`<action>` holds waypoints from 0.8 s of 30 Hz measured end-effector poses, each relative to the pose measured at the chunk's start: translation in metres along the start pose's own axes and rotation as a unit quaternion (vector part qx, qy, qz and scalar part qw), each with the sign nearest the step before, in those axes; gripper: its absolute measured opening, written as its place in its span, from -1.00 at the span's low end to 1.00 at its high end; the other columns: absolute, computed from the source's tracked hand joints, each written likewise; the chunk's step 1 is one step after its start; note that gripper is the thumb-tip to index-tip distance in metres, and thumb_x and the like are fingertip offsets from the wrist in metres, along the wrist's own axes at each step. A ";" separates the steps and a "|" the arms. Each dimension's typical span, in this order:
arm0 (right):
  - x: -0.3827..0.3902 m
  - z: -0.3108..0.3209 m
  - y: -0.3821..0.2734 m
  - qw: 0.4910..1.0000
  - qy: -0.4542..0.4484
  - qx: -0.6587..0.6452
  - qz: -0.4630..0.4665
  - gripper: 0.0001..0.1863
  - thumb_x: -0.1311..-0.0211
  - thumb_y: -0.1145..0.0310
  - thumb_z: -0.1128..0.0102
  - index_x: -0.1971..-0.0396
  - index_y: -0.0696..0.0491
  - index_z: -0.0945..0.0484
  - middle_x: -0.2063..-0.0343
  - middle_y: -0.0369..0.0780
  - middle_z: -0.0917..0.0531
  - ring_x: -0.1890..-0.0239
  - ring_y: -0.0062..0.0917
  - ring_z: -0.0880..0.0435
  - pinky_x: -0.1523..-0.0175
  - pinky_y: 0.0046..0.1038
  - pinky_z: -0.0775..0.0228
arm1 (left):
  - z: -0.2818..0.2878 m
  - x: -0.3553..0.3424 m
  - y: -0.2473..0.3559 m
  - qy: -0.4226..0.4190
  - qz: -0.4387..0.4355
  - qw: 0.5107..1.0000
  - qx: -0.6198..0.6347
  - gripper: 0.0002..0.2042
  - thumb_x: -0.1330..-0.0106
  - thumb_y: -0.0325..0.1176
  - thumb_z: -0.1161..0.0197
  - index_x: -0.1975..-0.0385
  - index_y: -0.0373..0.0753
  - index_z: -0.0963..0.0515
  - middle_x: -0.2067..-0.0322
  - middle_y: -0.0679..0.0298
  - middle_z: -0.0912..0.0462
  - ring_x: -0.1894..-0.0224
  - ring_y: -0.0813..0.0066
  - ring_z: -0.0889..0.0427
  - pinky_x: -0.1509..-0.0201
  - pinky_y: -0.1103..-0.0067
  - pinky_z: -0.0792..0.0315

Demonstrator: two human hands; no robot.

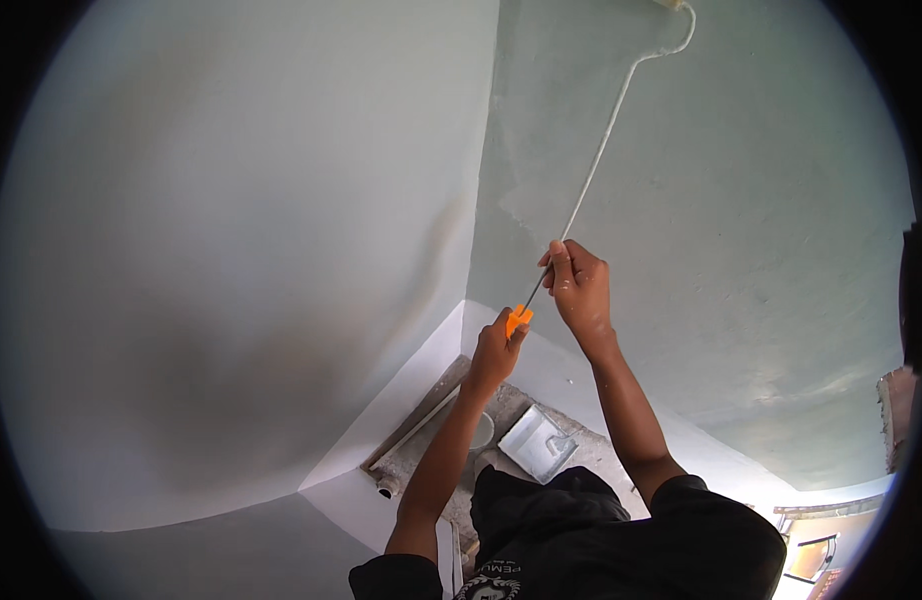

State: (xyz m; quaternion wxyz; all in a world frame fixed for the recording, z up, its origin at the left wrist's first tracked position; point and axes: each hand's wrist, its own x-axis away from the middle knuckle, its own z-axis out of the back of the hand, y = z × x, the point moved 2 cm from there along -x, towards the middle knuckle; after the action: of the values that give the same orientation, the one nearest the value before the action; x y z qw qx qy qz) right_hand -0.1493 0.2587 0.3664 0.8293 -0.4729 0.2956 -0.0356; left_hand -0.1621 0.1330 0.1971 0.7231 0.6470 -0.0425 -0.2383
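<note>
Wall (731, 230); roller (598, 160) through right grip (581, 285), wall contact unclear.

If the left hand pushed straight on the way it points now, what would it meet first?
Probably the right hand, holding the metal rod beyond the orange handle that the left hand grips, though depth is unclear.

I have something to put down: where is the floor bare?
A bare patch of floor lies right of the tray, between it and the white lower wall; a smaller one lies beyond the tray, toward the corner. Left of the tray is crowded, with the round tub and long strip; the left forearm hides some floor there.
</note>
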 end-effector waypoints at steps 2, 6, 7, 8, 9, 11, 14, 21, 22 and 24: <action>0.006 -0.011 0.027 0.999 -0.010 0.034 -0.037 -0.64 -0.42 0.29 -0.01 0.54 0.17 -0.56 0.77 -0.14 -0.53 0.70 -0.38 -0.57 0.52 -0.41 -0.36 | -0.008 -0.003 -0.031 0.000 0.004 1.000 -0.004 -0.53 -0.43 0.05 -0.06 0.22 -0.37 -0.41 0.64 -0.03 -0.49 0.49 -0.16 -0.55 0.46 0.28 -0.37; 0.069 -0.064 0.113 0.990 -0.047 0.105 -0.088 -0.68 -0.40 0.30 0.01 0.54 0.11 -0.57 0.68 -0.01 -0.58 0.55 -0.02 -0.60 0.44 -0.15 -0.44 | -0.015 0.051 -0.141 0.004 0.038 0.999 -0.034 -0.56 -0.43 0.00 -0.06 0.11 -0.35 -0.46 0.48 -0.06 -0.58 0.33 -0.17 -0.61 0.35 0.26 -0.43; 0.095 -0.077 0.130 0.987 -0.043 0.131 -0.081 -0.65 -0.41 0.30 0.05 0.54 0.11 -0.57 0.68 -0.04 -0.58 0.58 -0.11 -0.64 0.43 -0.19 -0.44 | -0.017 0.076 -0.164 0.014 0.007 0.998 -0.060 -0.57 -0.43 -0.01 -0.06 0.07 -0.33 -0.47 0.42 -0.06 -0.61 0.29 -0.15 -0.62 0.30 0.24 -0.45; 0.117 -0.086 0.146 0.981 -0.090 0.136 -0.104 -0.66 -0.41 0.30 0.06 0.53 0.11 -0.57 0.66 -0.03 -0.60 0.54 -0.07 -0.65 0.39 -0.17 -0.47 | -0.016 0.106 -0.188 -0.007 0.086 0.994 -0.068 -0.56 -0.43 0.00 -0.06 0.06 -0.34 -0.48 0.36 -0.07 -0.63 0.22 -0.14 -0.63 0.22 0.22 -0.47; 0.138 -0.093 0.157 0.976 -0.119 0.132 -0.125 -0.65 -0.42 0.27 0.07 0.51 0.11 -0.57 0.66 -0.04 -0.61 0.54 -0.08 -0.65 0.37 -0.19 -0.51 | -0.015 0.132 -0.203 0.001 0.072 0.995 -0.075 -0.54 -0.42 0.02 -0.06 0.06 -0.34 -0.48 0.34 -0.09 -0.62 0.20 -0.15 -0.62 0.20 0.22 -0.47; 0.161 -0.097 0.165 0.981 -0.112 0.134 -0.085 -0.65 -0.44 0.26 0.06 0.50 0.12 -0.56 0.67 -0.06 -0.61 0.55 -0.14 -0.67 0.36 -0.24 -0.54 | -0.012 0.163 -0.224 -0.011 0.087 0.992 -0.086 -0.52 -0.42 0.04 -0.06 0.07 -0.35 -0.48 0.32 -0.10 -0.62 0.18 -0.16 -0.62 0.18 0.22 -0.48; 0.152 -0.086 0.143 0.980 -0.128 0.112 -0.099 -0.64 -0.45 0.26 0.06 0.50 0.13 -0.56 0.70 -0.10 -0.59 0.60 -0.22 -0.66 0.42 -0.29 -0.51 | -0.007 0.159 -0.210 -0.035 0.165 0.981 -0.092 -0.43 -0.40 0.12 -0.05 0.00 -0.39 -0.46 0.26 -0.14 -0.61 0.12 -0.15 -0.60 0.14 0.20 -0.45; 0.002 0.003 -0.022 0.996 0.066 0.033 0.040 -0.58 -0.45 0.24 0.01 0.59 0.17 -0.51 0.82 -0.23 -0.35 0.76 -0.57 -0.29 0.59 -0.46 -0.15 | -0.003 0.002 0.007 0.008 0.007 1.000 -0.028 -0.46 -0.45 0.08 -0.01 0.09 -0.42 -0.45 0.68 0.04 -0.47 0.58 0.10 -0.60 0.52 0.35 -0.35; -0.019 0.018 -0.046 0.994 0.092 0.025 0.061 -0.56 -0.46 0.23 0.00 0.61 0.19 -0.50 0.82 -0.27 -0.31 0.74 -0.66 -0.21 0.60 -0.49 -0.09 | -0.005 -0.017 0.042 0.021 -0.041 0.999 -0.005 -0.49 -0.46 0.09 0.00 0.22 -0.37 -0.45 0.71 0.16 -0.41 0.67 0.29 -0.49 0.55 0.42 -0.32; -0.048 0.039 -0.084 0.987 0.133 0.019 0.090 -0.57 -0.44 0.22 -0.03 0.62 0.16 -0.52 0.86 -0.25 -0.31 0.80 -0.62 -0.22 0.63 -0.48 -0.08 | -0.004 -0.049 0.090 0.009 -0.056 0.998 0.036 -0.49 -0.46 0.10 0.01 0.26 -0.36 -0.44 0.72 0.23 -0.37 0.67 0.39 -0.44 0.55 0.46 -0.30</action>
State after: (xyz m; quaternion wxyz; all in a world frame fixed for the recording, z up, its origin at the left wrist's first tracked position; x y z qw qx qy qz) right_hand -0.1500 0.2591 0.4711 0.7915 -0.4191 0.4440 -0.0288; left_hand -0.1777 0.1607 0.2947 0.6852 0.6760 -0.0083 -0.2710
